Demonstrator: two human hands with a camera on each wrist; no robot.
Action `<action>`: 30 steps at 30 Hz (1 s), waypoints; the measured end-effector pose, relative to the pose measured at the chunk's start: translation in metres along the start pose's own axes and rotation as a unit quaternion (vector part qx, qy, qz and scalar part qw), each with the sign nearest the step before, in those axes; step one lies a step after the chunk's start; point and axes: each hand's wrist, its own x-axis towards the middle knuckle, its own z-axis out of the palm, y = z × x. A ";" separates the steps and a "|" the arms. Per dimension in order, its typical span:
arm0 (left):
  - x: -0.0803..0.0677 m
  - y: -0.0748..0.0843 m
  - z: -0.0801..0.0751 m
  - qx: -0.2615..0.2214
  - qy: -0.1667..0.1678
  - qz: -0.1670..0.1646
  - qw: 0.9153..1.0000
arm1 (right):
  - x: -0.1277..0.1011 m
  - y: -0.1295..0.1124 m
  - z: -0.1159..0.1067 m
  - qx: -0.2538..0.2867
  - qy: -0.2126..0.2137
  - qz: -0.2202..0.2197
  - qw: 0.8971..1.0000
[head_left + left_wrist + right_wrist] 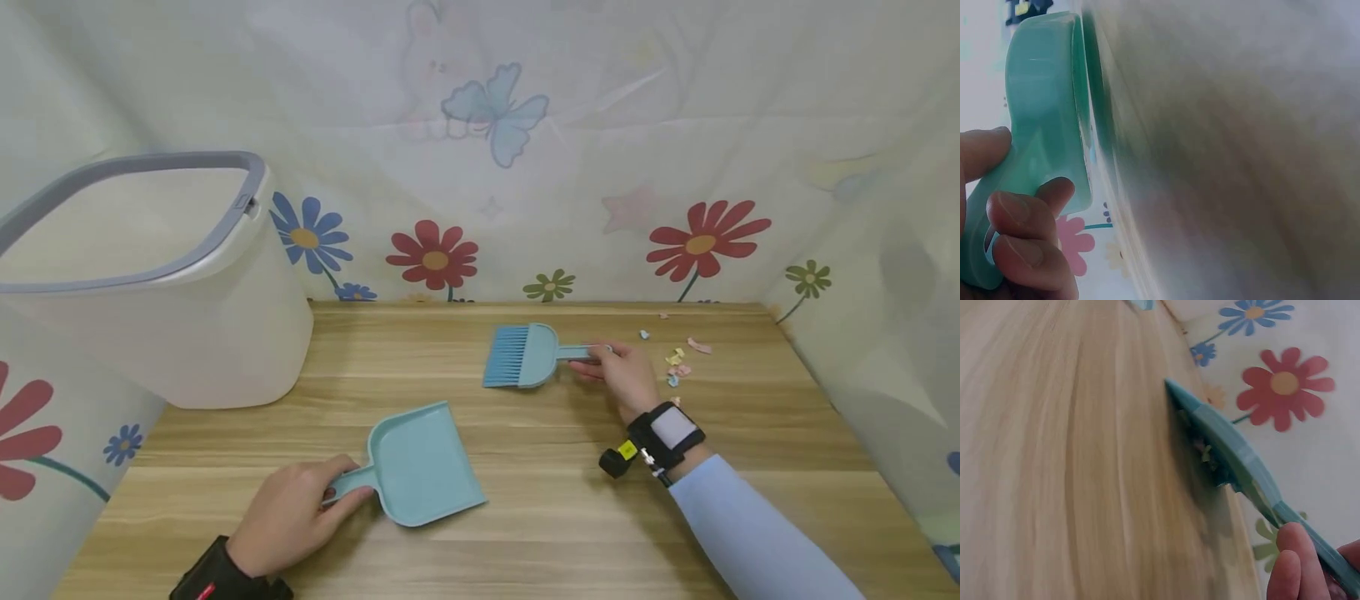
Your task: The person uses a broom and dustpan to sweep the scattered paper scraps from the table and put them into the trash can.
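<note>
In the head view my left hand (296,508) grips the handle of a light blue-green dustpan (420,467), whose straight lip faces right. The left wrist view has the dustpan (1047,94) close over the tabletop, with fingers (1025,234) curled round its handle. My right hand (622,375) pinches the handle of a matching small brush (538,357), its blue bristles pointing left. Seen from the right wrist, the brush (1235,450) is tilted over the wood, with small colored bits (1204,453) visible beneath it. Several paper scraps (677,358) lie to the right of this hand.
A white bin (232,333) with a grey rim stands at the left back of the wooden table (562,533). Flower-printed curtain (585,150) hangs along the table's back and sides. The right wrist wears a black strap with a small device (663,433).
</note>
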 end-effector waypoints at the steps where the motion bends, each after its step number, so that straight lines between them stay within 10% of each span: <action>1: 0.002 0.000 0.000 0.002 -0.004 -0.004 1.000 | -0.004 -0.001 -0.008 0.000 -0.003 -0.004 1.000; 10: 0.026 0.007 0.003 0.024 -0.041 -0.034 0.998 | -0.046 -0.043 -0.059 -0.008 0.049 -0.173 0.984; 14: 0.040 0.007 0.008 0.028 -0.044 -0.033 0.998 | -0.059 -0.063 -0.066 -0.133 0.102 -0.290 0.942; 23: 0.066 0.018 0.018 0.037 -0.059 -0.037 0.997 | -0.074 -0.069 -0.048 -0.406 0.077 -0.449 0.792; 30: 0.076 0.028 0.028 0.040 -0.073 -0.033 0.996 | -0.072 -0.055 -0.034 -0.451 0.033 -0.435 0.779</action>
